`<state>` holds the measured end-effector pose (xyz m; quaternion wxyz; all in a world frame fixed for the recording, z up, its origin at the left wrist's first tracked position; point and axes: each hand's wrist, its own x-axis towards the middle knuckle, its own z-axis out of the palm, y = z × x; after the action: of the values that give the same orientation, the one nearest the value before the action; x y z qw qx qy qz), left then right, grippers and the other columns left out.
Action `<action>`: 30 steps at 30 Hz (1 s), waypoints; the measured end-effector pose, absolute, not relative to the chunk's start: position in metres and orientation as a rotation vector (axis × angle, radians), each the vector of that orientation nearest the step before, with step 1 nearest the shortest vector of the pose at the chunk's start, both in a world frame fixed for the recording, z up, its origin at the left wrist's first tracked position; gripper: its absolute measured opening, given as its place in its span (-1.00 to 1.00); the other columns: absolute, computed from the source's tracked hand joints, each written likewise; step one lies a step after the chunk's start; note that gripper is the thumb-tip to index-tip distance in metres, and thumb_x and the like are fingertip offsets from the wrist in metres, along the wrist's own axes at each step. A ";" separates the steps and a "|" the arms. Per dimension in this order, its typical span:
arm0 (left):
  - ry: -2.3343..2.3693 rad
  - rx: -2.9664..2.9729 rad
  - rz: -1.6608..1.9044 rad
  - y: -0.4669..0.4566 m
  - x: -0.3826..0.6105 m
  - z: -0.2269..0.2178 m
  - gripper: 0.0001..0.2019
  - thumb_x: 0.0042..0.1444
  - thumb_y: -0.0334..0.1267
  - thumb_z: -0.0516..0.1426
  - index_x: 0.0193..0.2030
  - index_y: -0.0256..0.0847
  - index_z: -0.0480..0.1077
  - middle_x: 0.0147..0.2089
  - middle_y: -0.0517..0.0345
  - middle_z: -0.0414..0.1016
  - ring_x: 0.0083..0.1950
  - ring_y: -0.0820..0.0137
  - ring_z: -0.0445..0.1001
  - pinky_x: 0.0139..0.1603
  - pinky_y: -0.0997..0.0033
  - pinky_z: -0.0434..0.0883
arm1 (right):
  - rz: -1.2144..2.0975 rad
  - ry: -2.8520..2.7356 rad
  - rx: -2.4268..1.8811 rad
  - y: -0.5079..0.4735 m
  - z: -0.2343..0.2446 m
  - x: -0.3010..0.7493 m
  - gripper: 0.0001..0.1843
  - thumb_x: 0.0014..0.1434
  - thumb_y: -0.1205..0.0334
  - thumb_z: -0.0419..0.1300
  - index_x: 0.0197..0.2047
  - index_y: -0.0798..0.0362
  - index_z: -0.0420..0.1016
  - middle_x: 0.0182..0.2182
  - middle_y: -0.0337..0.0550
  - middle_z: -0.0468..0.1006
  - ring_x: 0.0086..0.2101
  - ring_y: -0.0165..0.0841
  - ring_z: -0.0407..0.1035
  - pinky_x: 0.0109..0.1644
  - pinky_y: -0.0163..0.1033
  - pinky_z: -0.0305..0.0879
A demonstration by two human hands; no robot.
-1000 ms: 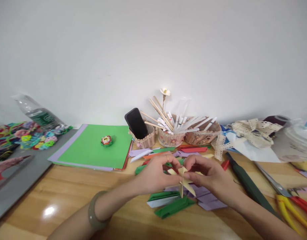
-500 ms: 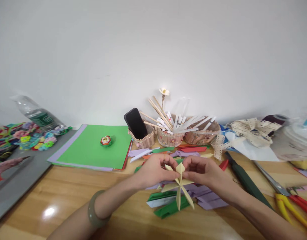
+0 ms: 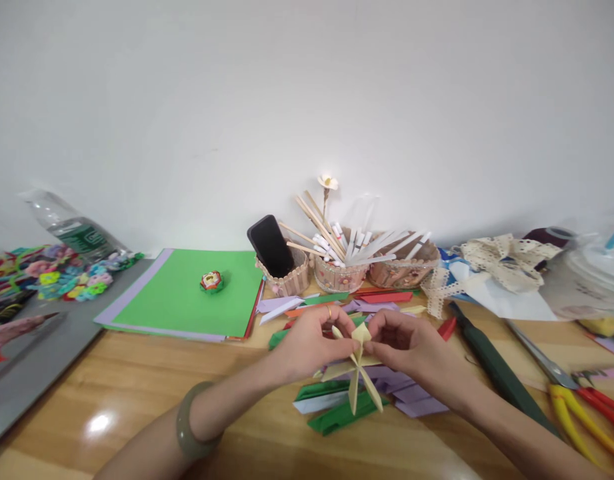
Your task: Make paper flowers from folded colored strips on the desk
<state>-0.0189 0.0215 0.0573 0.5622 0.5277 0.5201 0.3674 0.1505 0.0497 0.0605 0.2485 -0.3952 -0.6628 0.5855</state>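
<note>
Pinched between both hands is a pale yellow folded paper flower (image 3: pixel 357 373) with several narrow pointed petals spreading out. My left hand (image 3: pixel 314 343) grips it from the left, thumb and fingers closed near its centre. From the other side my right hand (image 3: pixel 409 343) pinches the upper petal with thumb and forefinger. The fingertips of both hands almost meet and hide part of the flower's middle. Beneath it on the table lie folded green paper strips (image 3: pixel 344 415) and purple paper strips (image 3: pixel 419 398).
Green paper sheets (image 3: pixel 181 293) lie at left, with a small coiled flower (image 3: pixel 211 282) on top. Behind my hands stand small baskets (image 3: pixel 291 283) holding a phone (image 3: pixel 270 245) and sticks. Scissors (image 3: pixel 561 383), pliers (image 3: pixel 599 400) and lace ribbon (image 3: pixel 507 257) are at right.
The paper flower has tilted slightly, its lower petals shifting a little left and up. Both hands keep their pinch in nearly the same place.
</note>
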 end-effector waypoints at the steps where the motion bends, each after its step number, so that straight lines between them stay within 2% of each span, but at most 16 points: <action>1: 1.221 1.272 0.882 0.021 -0.018 0.057 -0.90 -0.17 -0.35 0.17 -0.46 -0.26 0.31 -0.50 0.28 0.34 -0.50 0.56 0.27 -0.49 0.55 0.20 | 1.560 -1.826 -1.085 0.049 0.059 0.150 -0.84 -0.03 0.20 0.20 -0.49 0.08 0.31 -0.55 -0.31 0.35 -0.52 -0.48 0.23 -0.44 -0.36 0.18; 7: 1.241 1.420 0.925 0.015 -0.017 0.061 -0.94 -0.06 -0.32 0.11 -0.43 -0.26 0.33 -0.47 0.25 0.33 -0.45 0.53 0.28 -0.42 0.53 0.23 | 1.363 -1.913 -1.104 0.045 0.057 0.150 -0.89 -0.01 0.26 0.16 -0.51 0.07 0.31 -0.55 -0.29 0.37 -0.49 -0.44 0.25 -0.42 -0.35 0.19; 15: 1.087 1.231 0.840 0.019 -0.021 0.059 -0.87 -0.15 -0.34 0.18 -0.41 -0.28 0.31 -0.50 0.27 0.31 -0.49 0.56 0.25 -0.46 0.54 0.21 | 1.339 -1.965 -1.026 0.044 0.061 0.152 -0.87 0.06 0.23 0.09 -0.48 0.06 0.30 -0.56 -0.28 0.35 -0.52 -0.45 0.26 -0.47 -0.37 0.19; 21: 1.083 1.287 0.828 0.022 -0.023 0.060 -0.90 -0.12 -0.38 0.16 -0.41 -0.27 0.31 -0.48 0.26 0.31 -0.47 0.56 0.26 -0.44 0.56 0.21 | 0.970 -2.136 -0.950 0.036 0.066 0.151 -0.88 0.10 0.28 0.05 -0.43 0.05 0.36 -0.53 -0.22 0.46 -0.51 -0.43 0.33 -0.43 -0.36 0.26; 28: 1.034 1.277 0.813 0.019 -0.022 0.057 -0.88 -0.05 -0.28 0.14 -0.41 -0.28 0.29 -0.49 0.26 0.28 -0.48 0.57 0.23 -0.45 0.54 0.19 | 1.341 -2.045 -1.015 0.041 0.062 0.151 -0.85 0.13 0.22 0.03 -0.45 0.04 0.28 -0.56 -0.26 0.40 -0.52 -0.43 0.31 -0.49 -0.38 0.23; 30: 1.027 1.285 0.821 0.020 -0.022 0.055 -0.88 -0.02 -0.26 0.12 -0.42 -0.28 0.29 -0.49 0.26 0.28 -0.49 0.58 0.21 -0.47 0.55 0.18 | 1.325 -2.058 -1.015 0.040 0.060 0.151 -0.85 0.15 0.22 0.02 -0.45 0.03 0.26 -0.58 -0.29 0.37 -0.54 -0.44 0.29 -0.50 -0.39 0.19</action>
<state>-0.0218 0.0202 0.0551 0.6065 0.5556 0.4443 0.3550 0.1511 0.0398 0.0598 0.2435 -0.3716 -0.7532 0.4851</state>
